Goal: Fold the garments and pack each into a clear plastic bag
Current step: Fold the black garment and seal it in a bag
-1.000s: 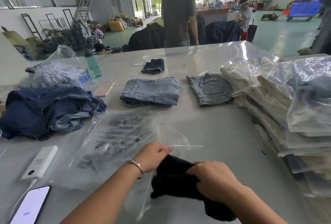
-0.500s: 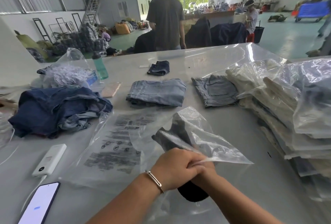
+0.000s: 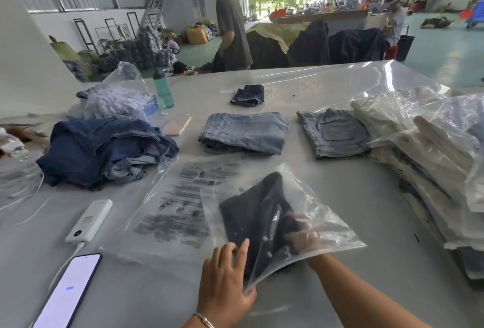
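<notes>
Sliding deeper: dark garment [image 3: 251, 217] now inside clear bag [image 3: 327, 225] (right hand [image 3: 301, 236] gripping it within); left hand [image 3: 225, 283] pinches mouth.

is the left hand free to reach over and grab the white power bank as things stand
Probably not yet. The way there looks open across bare table, but the left hand is pinching the mouth of the clear bag while the right hand pushes the dark garment in. The power bank lies to its left.

Her left hand [image 3: 225, 280] pinches the clear bag [image 3: 314, 212] open while her right hand [image 3: 303, 236], inside, grips the dark garment [image 3: 251, 212].
</notes>
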Demonstrator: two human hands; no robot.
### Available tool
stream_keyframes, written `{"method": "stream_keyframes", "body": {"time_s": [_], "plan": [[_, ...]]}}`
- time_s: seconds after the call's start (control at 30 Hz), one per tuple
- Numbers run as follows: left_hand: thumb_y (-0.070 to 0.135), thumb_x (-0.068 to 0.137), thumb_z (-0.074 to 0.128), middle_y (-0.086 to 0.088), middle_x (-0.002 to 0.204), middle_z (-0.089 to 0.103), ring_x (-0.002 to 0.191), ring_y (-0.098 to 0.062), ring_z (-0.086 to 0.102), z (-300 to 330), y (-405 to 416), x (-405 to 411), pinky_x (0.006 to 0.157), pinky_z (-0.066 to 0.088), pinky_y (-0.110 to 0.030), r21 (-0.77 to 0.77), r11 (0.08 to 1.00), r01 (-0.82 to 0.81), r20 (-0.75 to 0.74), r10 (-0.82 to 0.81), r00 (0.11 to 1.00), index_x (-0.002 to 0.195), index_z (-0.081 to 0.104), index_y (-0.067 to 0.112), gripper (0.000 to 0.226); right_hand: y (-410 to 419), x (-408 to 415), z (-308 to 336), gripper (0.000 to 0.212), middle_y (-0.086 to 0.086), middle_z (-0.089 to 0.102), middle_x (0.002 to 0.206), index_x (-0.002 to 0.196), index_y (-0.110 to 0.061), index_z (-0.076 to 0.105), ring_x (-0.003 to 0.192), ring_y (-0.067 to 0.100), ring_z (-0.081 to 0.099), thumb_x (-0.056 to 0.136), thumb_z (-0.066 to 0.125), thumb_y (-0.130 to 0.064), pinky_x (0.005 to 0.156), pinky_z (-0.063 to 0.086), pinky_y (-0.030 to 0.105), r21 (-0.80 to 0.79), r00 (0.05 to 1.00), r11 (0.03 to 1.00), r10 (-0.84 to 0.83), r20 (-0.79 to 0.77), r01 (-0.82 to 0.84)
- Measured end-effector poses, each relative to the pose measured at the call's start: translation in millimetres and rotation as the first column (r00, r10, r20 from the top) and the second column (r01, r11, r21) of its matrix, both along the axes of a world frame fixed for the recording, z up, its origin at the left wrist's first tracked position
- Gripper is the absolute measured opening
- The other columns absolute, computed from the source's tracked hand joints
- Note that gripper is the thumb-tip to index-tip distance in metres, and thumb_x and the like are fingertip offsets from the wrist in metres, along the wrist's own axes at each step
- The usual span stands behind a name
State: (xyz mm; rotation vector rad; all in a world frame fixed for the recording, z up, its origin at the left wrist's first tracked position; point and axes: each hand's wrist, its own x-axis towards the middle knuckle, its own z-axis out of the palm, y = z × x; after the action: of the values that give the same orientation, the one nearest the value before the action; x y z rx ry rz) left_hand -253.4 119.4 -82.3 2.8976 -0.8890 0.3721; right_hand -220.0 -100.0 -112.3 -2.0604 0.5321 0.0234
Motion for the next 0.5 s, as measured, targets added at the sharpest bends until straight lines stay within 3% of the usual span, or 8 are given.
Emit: {"method": "stream_keyframes", "body": {"time_s": [0.03,0.07,0.17,0.23,0.3,0.37,0.43,0.5], "plan": [[0.046,0.037,0.079,0.0,0.091,0.06,0.075,-0.02,0.061,-1.8,0.3,-0.1,0.054,0.052,-0.031,-0.02,1.0,-0.002,-0.036,0.001,0.999,0.116,0.068,0.019,0.084,-1.6,0.8,-3.1,0.043,0.018,0.05,0.138,0.135,-0.001,0.047,0.126,0.032,0.05,0.094,0.056,-0.004,0.087,0.048,0.017,0.113,0.99,0.984,-0.139,0.012,0.136],[0.039,0.034,0.082,0.0,0.086,0.058,0.07,-0.02,0.06,-5.2,2.6,-0.6,0.051,0.051,-0.029,-0.037,0.999,-0.008,-0.063,0.006,0.998,0.109,0.07,0.02,0.078,-3.1,2.4,-2.3,0.039,0.02,0.054,0.133,0.131,0.0,0.052,0.122,0.033,0.053,0.092,0.057,0.0,0.084,0.049,0.018,0.128,0.981,0.973,-0.195,0.017,0.191],[0.023,0.029,0.087,0.001,0.078,0.057,0.062,-0.018,0.06,-20.0,12.4,-6.0,0.045,0.05,-0.027,-0.016,0.998,-0.054,-0.087,0.053,0.995,0.092,0.072,0.02,0.065,-12.2,-7.9,-0.4,0.042,0.019,0.055,0.134,0.136,-0.006,0.049,0.123,0.034,0.052,0.096,0.055,-0.014,0.102,0.042,0.038,-0.078,0.979,0.976,-0.201,0.019,0.202],[0.022,0.03,0.088,0.002,0.076,0.057,0.06,-0.016,0.061,-27.9,18.0,-8.7,0.041,0.048,-0.024,-0.047,0.994,-0.1,-0.129,0.093,0.987,0.085,0.069,0.022,0.058,-13.7,-23.6,1.3,0.053,0.016,0.05,0.14,0.144,-0.012,0.04,0.126,0.034,0.049,0.097,0.051,-0.034,0.106,0.037,0.044,-0.347,0.997,0.937,-0.059,-0.046,0.039],[0.027,0.04,0.087,0.002,0.081,0.058,0.065,-0.016,0.064,-38.6,26.8,-12.4,0.043,0.048,-0.024,-0.061,0.99,-0.13,-0.19,0.117,0.975,0.087,0.066,0.022,0.051,-12.5,-40.6,-1.7,0.06,0.017,0.054,0.135,0.144,-0.012,0.043,0.119,0.038,0.055,0.098,0.035,-0.05,0.101,0.042,0.049,-0.701,0.992,0.702,0.083,-0.095,-0.126],[0.036,0.067,0.076,0.0,0.101,0.055,0.089,-0.019,0.064,-47.8,34.2,-15.2,0.062,0.052,-0.029,-0.091,0.974,-0.206,-0.257,0.177,0.95,0.105,0.06,0.022,0.044,-4.0,-57.0,-4.9,0.071,0.022,0.063,0.122,0.126,-0.005,0.062,0.104,0.043,0.064,0.101,0.014,-0.051,0.096,0.046,0.053,-0.803,0.98,0.567,0.167,-0.106,-0.184],[0.045,0.083,0.061,0.002,0.117,0.048,0.104,-0.019,0.059,-55.1,39.1,-18.8,0.075,0.048,-0.031,-0.12,0.955,-0.272,-0.341,0.217,0.915,0.118,0.05,0.024,0.042,8.8,-74.3,-11.5,0.082,0.023,0.063,0.122,0.116,-0.004,0.068,0.114,0.04,0.06,0.101,0.001,-0.049,0.113,0.023,0.045,-0.848,0.972,0.503,0.229,-0.055,-0.167],[0.047,0.083,0.064,0.005,0.114,0.051,0.097,-0.018,0.062,-56.3,41.8,-24.3,0.073,0.048,-0.032,-0.26,0.903,-0.343,-0.43,0.21,0.878,0.116,0.051,0.025,0.042,14.1,-86.2,-13.3,0.076,0.023,0.052,0.136,0.128,-0.005,0.06,0.132,0.034,0.042,0.101,0.002,-0.047,0.115,0.003,0.038,-0.801,0.973,0.576,0.229,-0.03,-0.16]]}}
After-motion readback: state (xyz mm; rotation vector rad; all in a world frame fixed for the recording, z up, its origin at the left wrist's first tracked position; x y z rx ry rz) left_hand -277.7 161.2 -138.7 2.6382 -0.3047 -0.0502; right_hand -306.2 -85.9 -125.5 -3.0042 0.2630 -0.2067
